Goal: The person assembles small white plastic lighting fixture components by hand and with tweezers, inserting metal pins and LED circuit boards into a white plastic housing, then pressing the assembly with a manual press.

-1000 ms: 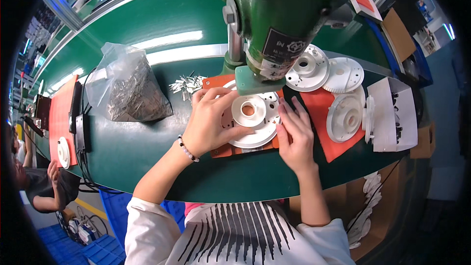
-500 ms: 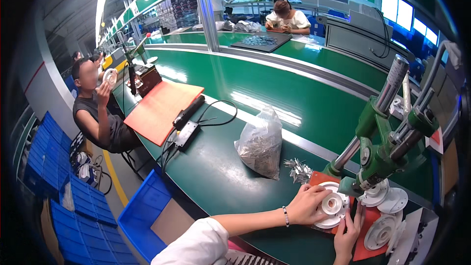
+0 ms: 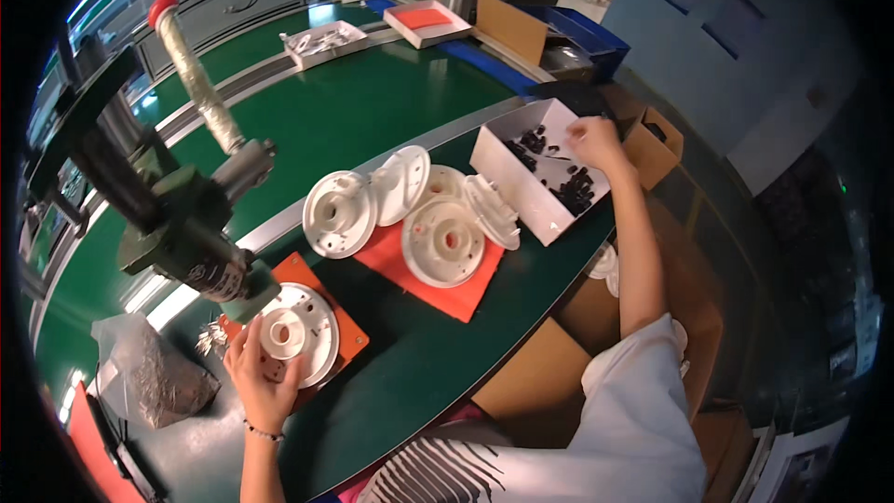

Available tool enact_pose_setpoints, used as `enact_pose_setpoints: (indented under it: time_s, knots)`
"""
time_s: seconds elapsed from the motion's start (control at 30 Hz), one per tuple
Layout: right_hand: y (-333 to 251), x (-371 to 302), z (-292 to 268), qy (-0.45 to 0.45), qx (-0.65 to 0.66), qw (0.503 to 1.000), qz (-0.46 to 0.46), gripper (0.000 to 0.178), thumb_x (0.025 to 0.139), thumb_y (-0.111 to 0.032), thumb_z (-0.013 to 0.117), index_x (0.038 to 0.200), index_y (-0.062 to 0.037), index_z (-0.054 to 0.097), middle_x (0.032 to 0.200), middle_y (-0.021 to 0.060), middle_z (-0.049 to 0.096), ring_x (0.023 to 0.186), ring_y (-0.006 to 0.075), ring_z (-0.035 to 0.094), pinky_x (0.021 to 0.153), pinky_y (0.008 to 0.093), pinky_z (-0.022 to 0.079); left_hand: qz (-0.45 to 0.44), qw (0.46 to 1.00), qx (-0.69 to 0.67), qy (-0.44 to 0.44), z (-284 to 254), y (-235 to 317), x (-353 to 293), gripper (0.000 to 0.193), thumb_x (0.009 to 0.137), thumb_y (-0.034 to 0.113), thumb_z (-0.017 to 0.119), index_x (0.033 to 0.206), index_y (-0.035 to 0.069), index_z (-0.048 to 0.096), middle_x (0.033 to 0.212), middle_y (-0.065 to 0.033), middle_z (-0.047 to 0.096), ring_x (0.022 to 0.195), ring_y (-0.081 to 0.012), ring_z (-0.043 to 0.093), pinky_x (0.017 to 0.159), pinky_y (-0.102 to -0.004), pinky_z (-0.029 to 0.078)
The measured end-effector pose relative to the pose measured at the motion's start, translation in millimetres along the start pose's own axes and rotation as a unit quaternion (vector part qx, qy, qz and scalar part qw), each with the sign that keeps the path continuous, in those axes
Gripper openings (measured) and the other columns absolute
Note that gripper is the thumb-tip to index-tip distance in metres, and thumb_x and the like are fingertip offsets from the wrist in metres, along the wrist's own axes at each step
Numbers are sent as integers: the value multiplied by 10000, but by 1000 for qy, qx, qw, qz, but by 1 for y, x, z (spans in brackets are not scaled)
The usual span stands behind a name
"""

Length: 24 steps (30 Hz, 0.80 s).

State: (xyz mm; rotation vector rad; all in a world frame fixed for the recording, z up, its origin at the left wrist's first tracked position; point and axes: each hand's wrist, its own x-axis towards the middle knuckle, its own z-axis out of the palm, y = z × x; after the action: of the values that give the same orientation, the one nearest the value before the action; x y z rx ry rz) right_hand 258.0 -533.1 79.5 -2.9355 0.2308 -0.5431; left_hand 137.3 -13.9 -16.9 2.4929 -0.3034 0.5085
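Observation:
My left hand [image 3: 261,374] grips a white round plastic disc [image 3: 321,340] by its raised hub, thumb on one side and fingers on the other. The disc lies on an orange plate [image 3: 352,333], under the head of a green press [image 3: 191,242]. Over the far right end of a white box [image 3: 518,188], my right hand [image 3: 596,142] has its fingers curled together. Whatever they pinch is too small to make out. Small black parts [image 3: 570,192] lie in that box, below the hand.
More white discs [image 3: 445,242] are piled on a red mat [image 3: 464,302] between plate and box. A clear bag of metal pins [image 3: 158,382] stands left, with loose pins [image 3: 212,339] beside it. Shallow trays [image 3: 428,23] sit across the green table; cardboard boxes [image 3: 540,368] stand below its edge.
The view has swung to the right. My right hand has left the disc and reached over to the box of black parts. My left hand stays on the disc.

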Motion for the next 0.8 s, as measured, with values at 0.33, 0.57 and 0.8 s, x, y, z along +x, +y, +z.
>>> enact_pose_setpoints:
  time_s: [0.33, 0.57, 0.8]
  knots:
    - [12, 21, 87, -124, -64, 988, -67, 434, 578, -204, 741, 961, -45, 614, 884, 180, 628, 811, 329, 597, 745, 387, 470, -5, 1000, 26, -8, -3, 6, -14, 675, 584, 220, 713, 1189, 21, 490, 1072, -146, 553, 1014, -294, 493, 921, -384, 302]
    - [47, 52, 118, -186, -79, 977, -63, 153, 707, -147, 593, 699, 1, 628, 733, 214, 615, 628, 284, 608, 571, 402, 450, 1, 1000, 25, -2, 2, 12, -2, 630, 616, 240, 714, 1167, 19, 504, 1064, -144, 571, 1043, -295, 486, 915, -400, 321]
    - [8, 31, 52, 41, 40, 997, -47, 219, 658, -166, 719, 780, 10, 675, 668, 126, 644, 543, 153, 594, 526, 271, 455, 10, 1000, 5, -15, -2, 6, 1, 627, 609, 253, 730, 1157, 31, 521, 1067, -155, 558, 1003, -300, 501, 893, -393, 331]
